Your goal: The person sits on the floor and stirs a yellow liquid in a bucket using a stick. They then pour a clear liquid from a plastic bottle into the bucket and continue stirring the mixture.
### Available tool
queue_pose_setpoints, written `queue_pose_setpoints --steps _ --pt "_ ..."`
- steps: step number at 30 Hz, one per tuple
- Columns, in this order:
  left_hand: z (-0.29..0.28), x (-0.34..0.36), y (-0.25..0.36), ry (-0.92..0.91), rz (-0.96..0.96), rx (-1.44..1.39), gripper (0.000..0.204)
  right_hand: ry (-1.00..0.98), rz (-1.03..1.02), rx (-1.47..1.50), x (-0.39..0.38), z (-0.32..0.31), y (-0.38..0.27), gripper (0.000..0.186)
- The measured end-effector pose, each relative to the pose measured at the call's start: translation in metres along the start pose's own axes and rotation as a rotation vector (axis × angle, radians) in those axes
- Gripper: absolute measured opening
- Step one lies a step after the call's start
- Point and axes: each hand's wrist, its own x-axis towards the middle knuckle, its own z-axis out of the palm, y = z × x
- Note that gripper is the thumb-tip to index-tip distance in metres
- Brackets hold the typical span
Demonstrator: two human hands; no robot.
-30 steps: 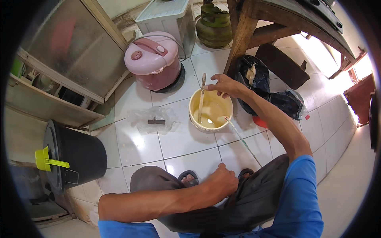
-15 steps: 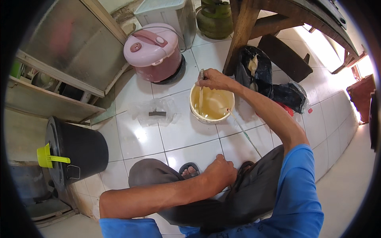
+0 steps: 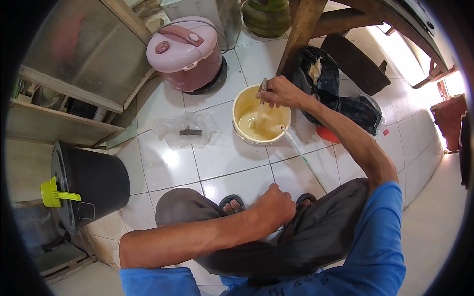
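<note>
A cream bucket stands on the tiles, partly filled with cloudy yellowish liquid. My right hand is closed around the upper end of a flat, pale stick, whose lower end dips into the liquid. Against the bucket's right rim leans a long, thin white-and-green handle, with a pale rounded end inside. My left hand is curled in a loose fist between my knees, apart from the bucket; the inside of its fingers is hidden.
Left of the bucket lies a clear plastic bag with a small dark strip. Around stand a pink rice cooker, a green gas cylinder, a black lidded bin with a yellow-green dipper, black bags and a wooden table leg.
My right hand has moved the stick to the right within the bucket, and the liquid now looks stirred and frothy. My left hand stays closed in nearly the same place.
</note>
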Motion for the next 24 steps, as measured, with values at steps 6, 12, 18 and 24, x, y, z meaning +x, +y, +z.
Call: queue_pose_setpoints --steps 6,12,18,24 --pt "0.023 0.012 -0.007 0.021 -0.026 -0.119 0.024 0.197 -0.103 -0.118 0.002 0.004 0.015 0.043" --pt "0.024 0.020 -0.003 0.125 -0.204 -0.349 0.026 0.124 -0.099 -0.057 -0.010 -0.001 0.006 0.046" --pt "0.047 0.059 -0.012 0.154 -0.458 -0.644 0.032 0.236 -0.131 -0.120 -0.005 0.001 0.023 0.045" --pt "0.084 0.110 -0.032 0.243 -0.773 -1.619 0.054 0.167 -0.047 0.117 -0.017 -0.002 0.017 0.046"
